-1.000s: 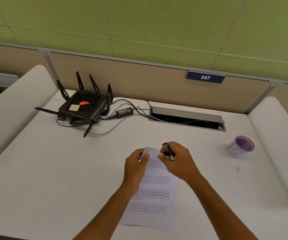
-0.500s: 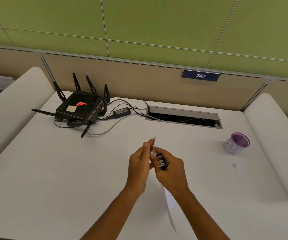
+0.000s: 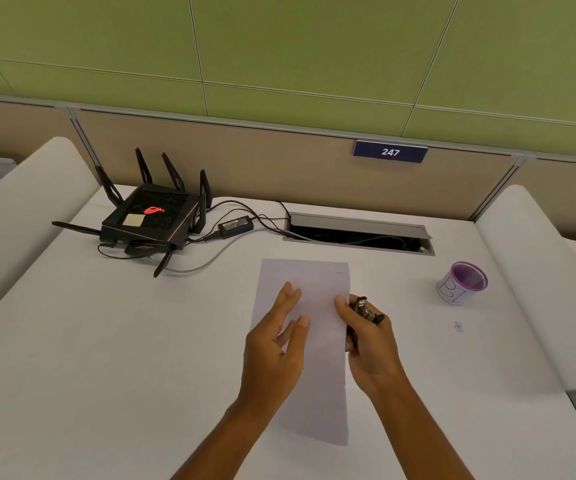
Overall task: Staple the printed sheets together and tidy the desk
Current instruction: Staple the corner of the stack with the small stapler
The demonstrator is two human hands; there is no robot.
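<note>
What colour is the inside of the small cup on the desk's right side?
Purple inside and on the rim of the small white paper cup, seen in the head view.

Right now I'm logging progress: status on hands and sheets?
Left hand open on sheets. Right hand grips stapler, thumb on sheets. Blank side up. Nothing blocking.

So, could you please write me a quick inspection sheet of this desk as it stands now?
Surface: white desk, small ink mark at right.
Job's things: sheets lying blank side up; small stapler in the right hand's grip.
Clutter: purple-rimmed cup; black router.
Hands: left hand flat on the sheets; right hand at their right edge.
Cables: router leads and power adapter run into the cable hatch.
Surroundings: partition, sign 247.
</note>
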